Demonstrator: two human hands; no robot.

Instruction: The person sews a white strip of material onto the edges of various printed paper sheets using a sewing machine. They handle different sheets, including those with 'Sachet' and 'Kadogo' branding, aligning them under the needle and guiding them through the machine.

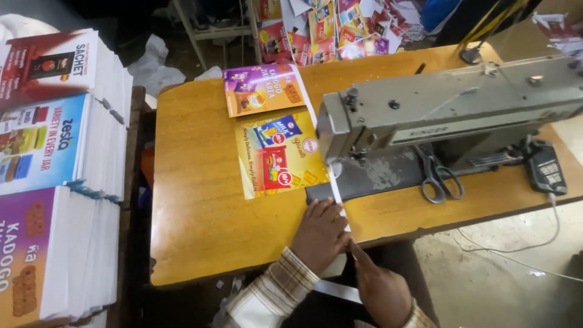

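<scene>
My left hand (320,234) lies flat on the wooden table's (200,206) front edge, pressing down a white tape strip (337,193). That strip runs from under the grey sewing machine (449,106) head toward me. Just below the table edge, my right hand (381,290) pinches the same strip. A yellow printed poster (276,155) lies under the machine's needle end, and a purple and orange poster (262,90) lies beyond it, joined along the white strip.
Tall stacks of printed posters (57,176) stand at the left. Scissors (438,176) rest on the machine bed, and a dark phone-like device (545,169) with a cable lies at the right. Loose posters (340,27) pile up behind the table.
</scene>
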